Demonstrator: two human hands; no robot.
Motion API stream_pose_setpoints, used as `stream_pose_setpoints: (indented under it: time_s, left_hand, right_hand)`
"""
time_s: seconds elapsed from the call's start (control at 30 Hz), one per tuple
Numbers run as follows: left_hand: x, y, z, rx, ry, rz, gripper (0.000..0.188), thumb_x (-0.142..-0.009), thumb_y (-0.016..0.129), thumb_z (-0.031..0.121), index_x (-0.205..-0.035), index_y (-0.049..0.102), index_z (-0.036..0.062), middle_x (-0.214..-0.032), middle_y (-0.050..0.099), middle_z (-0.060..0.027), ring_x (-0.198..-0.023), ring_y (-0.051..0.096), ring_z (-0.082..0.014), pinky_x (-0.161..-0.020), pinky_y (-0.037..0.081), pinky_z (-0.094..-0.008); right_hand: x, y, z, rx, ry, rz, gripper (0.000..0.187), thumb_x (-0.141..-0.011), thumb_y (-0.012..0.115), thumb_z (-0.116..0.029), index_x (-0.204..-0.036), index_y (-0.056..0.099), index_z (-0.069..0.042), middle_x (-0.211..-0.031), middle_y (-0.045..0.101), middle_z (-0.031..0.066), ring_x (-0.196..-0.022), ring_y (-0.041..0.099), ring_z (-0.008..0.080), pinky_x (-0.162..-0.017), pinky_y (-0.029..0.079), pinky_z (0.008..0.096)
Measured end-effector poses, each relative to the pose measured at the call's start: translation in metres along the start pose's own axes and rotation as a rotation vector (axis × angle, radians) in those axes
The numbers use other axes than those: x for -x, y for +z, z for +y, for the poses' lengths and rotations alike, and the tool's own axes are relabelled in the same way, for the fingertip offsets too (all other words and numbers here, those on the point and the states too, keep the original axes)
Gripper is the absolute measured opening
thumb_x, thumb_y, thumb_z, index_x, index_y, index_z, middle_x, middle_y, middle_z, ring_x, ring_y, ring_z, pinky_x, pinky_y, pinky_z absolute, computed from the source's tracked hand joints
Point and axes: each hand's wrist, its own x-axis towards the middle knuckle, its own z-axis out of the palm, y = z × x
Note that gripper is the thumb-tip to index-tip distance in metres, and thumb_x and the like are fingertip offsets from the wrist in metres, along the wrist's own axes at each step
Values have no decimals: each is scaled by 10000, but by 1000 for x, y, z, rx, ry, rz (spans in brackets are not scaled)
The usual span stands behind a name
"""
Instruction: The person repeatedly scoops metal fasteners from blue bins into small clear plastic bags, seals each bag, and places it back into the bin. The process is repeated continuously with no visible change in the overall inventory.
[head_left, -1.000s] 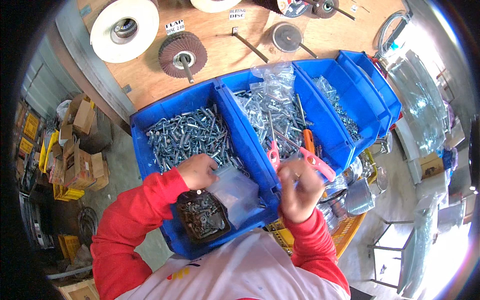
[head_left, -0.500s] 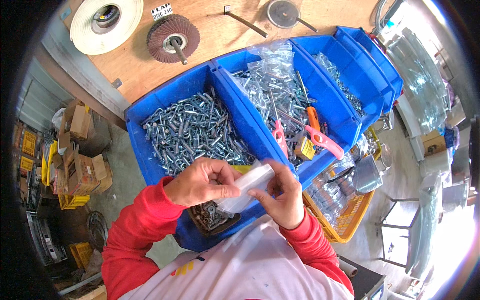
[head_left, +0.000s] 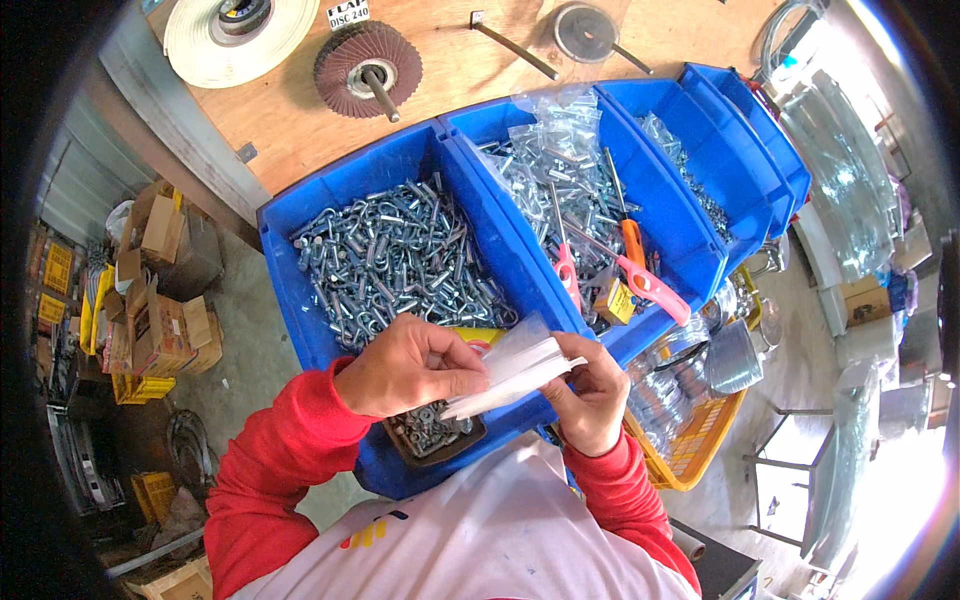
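A stack of small clear plastic bags (head_left: 515, 372) spans the gap between my two hands, over the front of a blue bin (head_left: 330, 215). My left hand (head_left: 412, 368) pinches its left end between thumb and fingers. At the other end, my right hand (head_left: 590, 392) grips the stack, its fingers partly behind the plastic. Beyond my hands, the bin holds a heap of metal bolts and hooked pieces (head_left: 405, 255). Below my left hand sits a small dark tray (head_left: 436, 458) of nuts. Something yellow (head_left: 488, 335) shows partly behind the bags.
Rightward, another blue bin (head_left: 478, 185) contains bagged metal parts, pink-handled lighters (head_left: 650, 290) and an orange-handled tool (head_left: 632, 243). More blue bins (head_left: 738, 130) follow. A yellow basket (head_left: 700, 440) stands below. A flap disc (head_left: 368, 70) hangs on the wooden board; cardboard boxes (head_left: 165, 330) stand left.
The plastic bags have fanned apart, showing several white edges. My right hand has moved slightly right and down. The whole view has shifted a little.
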Motion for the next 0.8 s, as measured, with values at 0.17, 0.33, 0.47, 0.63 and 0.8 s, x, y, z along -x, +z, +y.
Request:
stream_pose_setpoints:
  time_s: [0.17,0.33,0.47,0.63,0.8]
  left_hand:
    - [3,8,-1,9,-8,-10,159,-836,856,96,-879,753,-17,-822,748,-76,-755,668,-82,-684,523,-234]
    - [4,12,-4,80,29,-46,209,-809,890,145,-812,732,7,-748,712,-39,-673,619,-79,-698,505,-232]
    - [8,10,-1,-161,-45,-159,216,-822,884,180,-832,738,21,-836,689,-39,-742,615,-96,-769,501,-263]
    - [3,19,0,-304,343,15,207,-878,820,203,-932,740,20,-1055,683,-95,-947,649,-163,-792,507,-303]
    - [2,23,-3,-327,310,25,192,-900,789,168,-990,723,12,-948,678,-78,-872,648,-163,-767,512,-298]
  right_hand:
    - [1,0,3,43,-78,-12,508,-786,796,69,-1275,664,36,-1126,707,113,-999,669,165,-846,533,298]
    - [-6,-7,-1,143,-237,-150,475,-729,801,78,-1190,707,14,-1084,713,137,-956,683,229,-861,531,331]
    - [-19,-18,-8,144,-407,-359,355,-698,822,51,-1036,738,-22,-1034,713,128,-908,684,261,-819,543,357]
    - [-23,-23,-13,120,-430,-485,315,-689,872,-28,-973,735,-50,-1005,708,121,-918,697,273,-794,557,360]
    - [-25,-25,-15,167,-450,-518,302,-702,872,-43,-966,728,-47,-1026,696,137,-922,707,292,-799,565,380]
